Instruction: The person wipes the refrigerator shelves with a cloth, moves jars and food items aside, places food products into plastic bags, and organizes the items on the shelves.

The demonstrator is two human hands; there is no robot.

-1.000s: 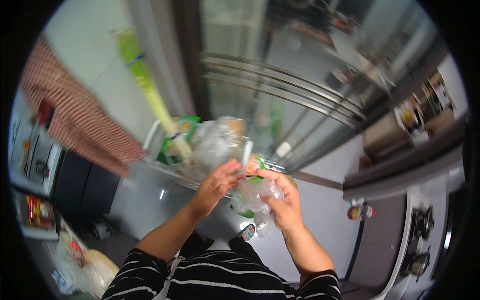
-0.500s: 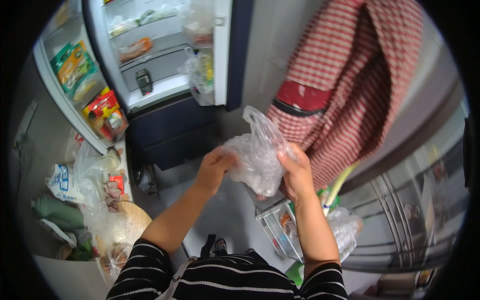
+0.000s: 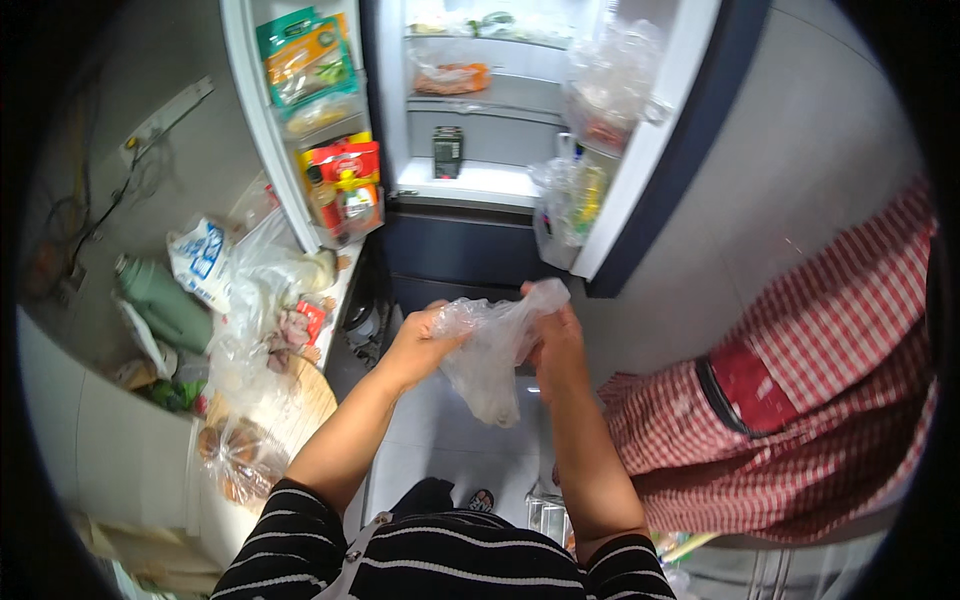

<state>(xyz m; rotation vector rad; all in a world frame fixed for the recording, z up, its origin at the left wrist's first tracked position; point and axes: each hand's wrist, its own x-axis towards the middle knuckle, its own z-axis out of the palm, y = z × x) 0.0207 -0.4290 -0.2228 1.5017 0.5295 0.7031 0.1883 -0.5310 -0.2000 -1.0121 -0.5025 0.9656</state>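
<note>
Between my two hands hangs a crumpled clear plastic bag [image 3: 490, 365], its lower end drooping over the floor. My left hand [image 3: 425, 348] is closed on the bag's left side. On the other side, my right hand [image 3: 553, 335] grips its upper right edge, with some fingers hidden behind the plastic. What the bag contains, if anything, I cannot make out. Ahead of both hands stands an open fridge [image 3: 490, 187], lit inside, with a small black box [image 3: 448, 152] on its bottom shelf and an orange-and-clear packet [image 3: 450, 79] one shelf higher.
Both fridge doors stand open; sauces and packets [image 3: 345, 180] fill the left one, plastic bags [image 3: 612, 85] the right. A counter at left holds a round wooden board [image 3: 312, 405], a green bottle [image 3: 165, 300] and bagged food [image 3: 240, 460]. Red checked cloth [image 3: 800, 400] hangs at right.
My view has turned left, so the fridge now lies straight ahead and the checked cloth has slid to the right. The bag hangs more spread out between my hands.
</note>
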